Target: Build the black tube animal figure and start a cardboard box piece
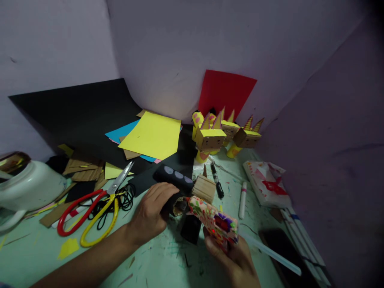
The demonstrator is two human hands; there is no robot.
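My left hand [154,210] is wrapped round a black cardboard tube [171,206], whose open end faces right and shows a brown corrugated inside. In my right hand [232,260] is a flower-patterned glue gun [211,218] with a small red light on. Its nozzle is at the tube's rim; whether they touch I cannot tell. A clear glue stick [274,254] juts from the back of the gun. Just below the nozzle lies a black piece [191,229]. Behind my left hand rests another black tube with purple spots [174,176], beside a small cardboard box [204,189].
Red-and-yellow scissors [109,194] lie left by tangled black cord [126,198] and a white pot [33,184]. Yellow paper [153,136] tops a stack on a black sheet [75,112]. Horned cardboard figures [210,142] stand behind. Right are markers [243,200], a packet [267,182] and a phone-like dark slab [288,256].
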